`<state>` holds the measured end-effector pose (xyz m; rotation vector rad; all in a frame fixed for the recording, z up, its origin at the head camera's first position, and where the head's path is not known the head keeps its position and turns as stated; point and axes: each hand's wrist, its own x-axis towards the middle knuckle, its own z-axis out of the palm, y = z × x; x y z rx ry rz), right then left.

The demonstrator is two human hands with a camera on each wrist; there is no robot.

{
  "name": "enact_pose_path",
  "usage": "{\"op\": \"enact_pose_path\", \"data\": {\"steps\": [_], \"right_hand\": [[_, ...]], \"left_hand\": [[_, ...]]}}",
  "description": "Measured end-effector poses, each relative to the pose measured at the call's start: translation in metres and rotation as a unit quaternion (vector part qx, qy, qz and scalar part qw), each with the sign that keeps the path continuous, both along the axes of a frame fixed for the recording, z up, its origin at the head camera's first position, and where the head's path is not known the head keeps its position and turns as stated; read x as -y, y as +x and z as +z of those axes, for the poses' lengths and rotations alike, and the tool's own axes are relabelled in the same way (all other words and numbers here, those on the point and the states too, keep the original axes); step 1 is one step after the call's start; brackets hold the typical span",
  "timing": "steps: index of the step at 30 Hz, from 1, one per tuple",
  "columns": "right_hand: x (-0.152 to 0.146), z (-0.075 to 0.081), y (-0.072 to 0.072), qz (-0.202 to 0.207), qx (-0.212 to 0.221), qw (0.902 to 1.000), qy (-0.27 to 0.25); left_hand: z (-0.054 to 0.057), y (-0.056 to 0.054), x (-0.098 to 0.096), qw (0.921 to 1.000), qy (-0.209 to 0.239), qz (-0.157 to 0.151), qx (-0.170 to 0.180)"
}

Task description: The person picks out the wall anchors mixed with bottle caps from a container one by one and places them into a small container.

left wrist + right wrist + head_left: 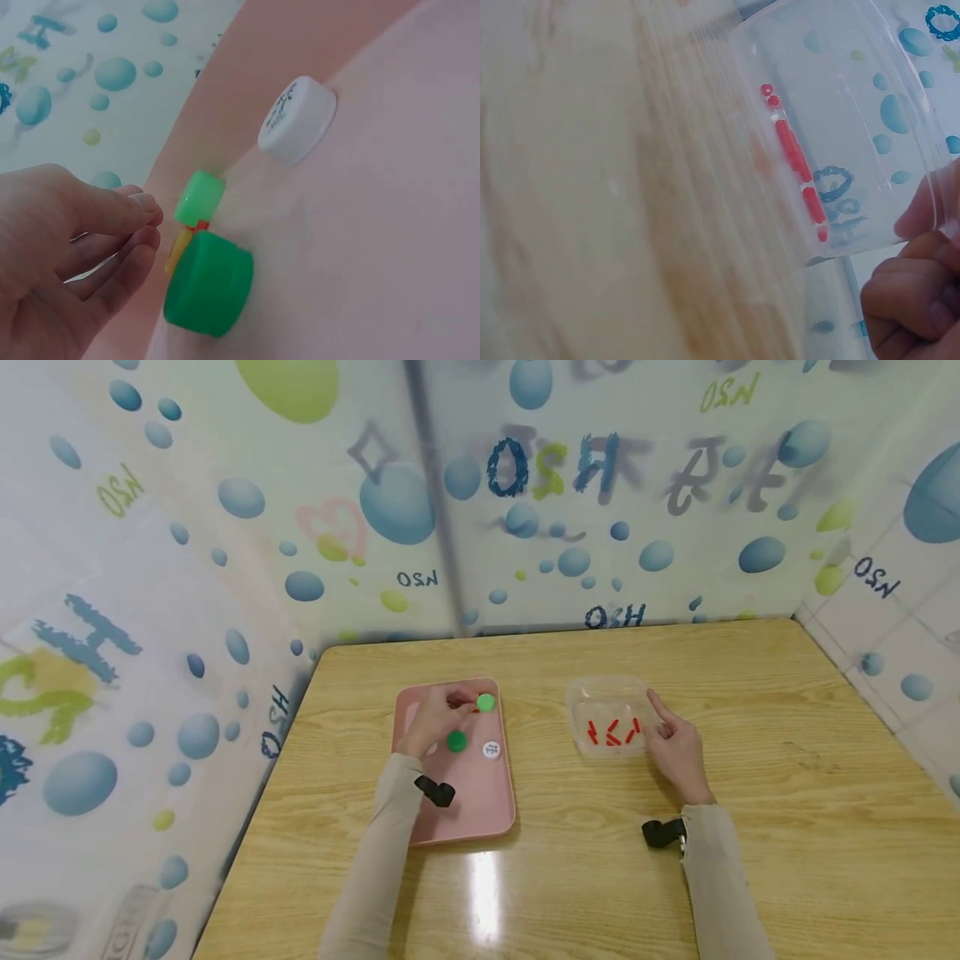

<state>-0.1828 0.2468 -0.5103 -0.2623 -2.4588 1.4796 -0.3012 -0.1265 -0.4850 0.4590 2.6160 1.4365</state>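
Observation:
My left hand (438, 718) is over the pink tray (480, 802), thumb and fingertips drawn together beside a light green bottle cap (486, 702). I cannot tell whether a small piece is between those fingertips. A dark green cap (210, 285) sits nearer me, with red (201, 226) and yellow (178, 251) small pieces showing behind it. A white cap with dark print (491, 750) lies at the tray's right side. My right hand (677, 752) grips the right side of a clear plastic container (607, 692), index finger stretched along its rim. Several short red sticks (612, 727) lie inside.
Both containers stand on a wood-grain table (570, 860), the tray left of the clear one. Walls with a bubble print (573, 562) rise behind the table and at both sides. Black wrist cameras (437, 791) sit on both wrists.

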Motion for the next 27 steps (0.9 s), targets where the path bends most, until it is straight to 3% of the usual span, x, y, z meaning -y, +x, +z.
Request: {"op": "enact_pose_path", "data": {"steps": [12,27], "right_hand": [[-0.0004,-0.0007,-0.0001,-0.003,0.004,1.0000,0.000],[-0.0006,-0.0004,-0.0004,-0.002,0.001,1.0000,-0.005]], "left_hand": [[-0.0029,-0.0010,0.0005,0.9966,-0.082,-0.002,-0.005],[-0.0075,0.0003,-0.0005,0.9924,-0.117,0.036,-0.014]]}}
